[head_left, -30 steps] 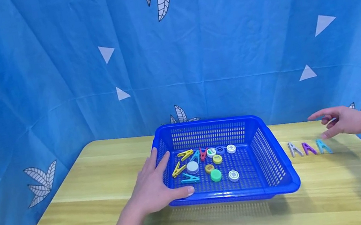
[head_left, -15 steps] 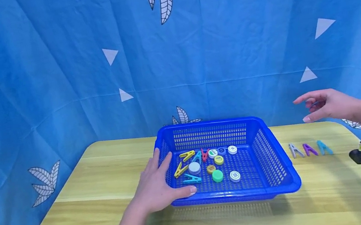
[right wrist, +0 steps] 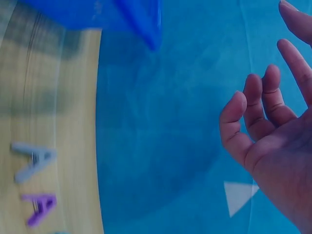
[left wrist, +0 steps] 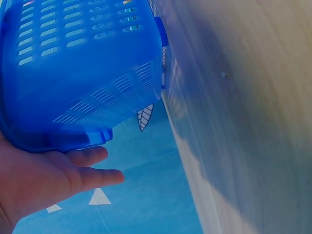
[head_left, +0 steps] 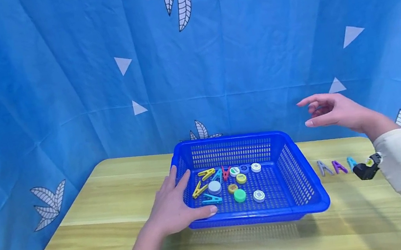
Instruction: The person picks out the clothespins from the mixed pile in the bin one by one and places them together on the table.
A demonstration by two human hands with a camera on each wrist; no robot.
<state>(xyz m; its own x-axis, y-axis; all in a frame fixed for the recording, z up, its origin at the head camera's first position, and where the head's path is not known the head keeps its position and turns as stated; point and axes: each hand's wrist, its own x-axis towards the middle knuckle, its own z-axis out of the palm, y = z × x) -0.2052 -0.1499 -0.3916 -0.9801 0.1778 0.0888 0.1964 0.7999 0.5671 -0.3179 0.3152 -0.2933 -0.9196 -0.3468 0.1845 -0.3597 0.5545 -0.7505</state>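
Observation:
My left hand (head_left: 172,207) rests at the left front corner of a blue plastic basket (head_left: 251,214), fingers spread straight along its left rim and thumb over the front rim. In the left wrist view two fingertips (left wrist: 105,177) reach out past the basket wall (left wrist: 87,58). Inside lie yellow clothespins (head_left: 199,190), blue ones (head_left: 211,199), a red one (head_left: 226,173) and several bottle caps (head_left: 240,196). Above the table, right of the basket, my right hand (head_left: 341,109) hovers with loosely bent fingers and nothing in them; the right wrist view shows its bare palm (right wrist: 287,146).
Right of the basket, a grey clothespin (head_left: 324,167), a purple one (head_left: 339,167) and a light blue one (head_left: 351,161) lie in a row on the wooden table (head_left: 90,205). The wrist camera partly covers the light blue one. A blue curtain (head_left: 251,45) hangs behind.
My right hand has risen from beside the light blue clothespin and moved left toward the basket. The left hand and the basket's contents look unchanged.

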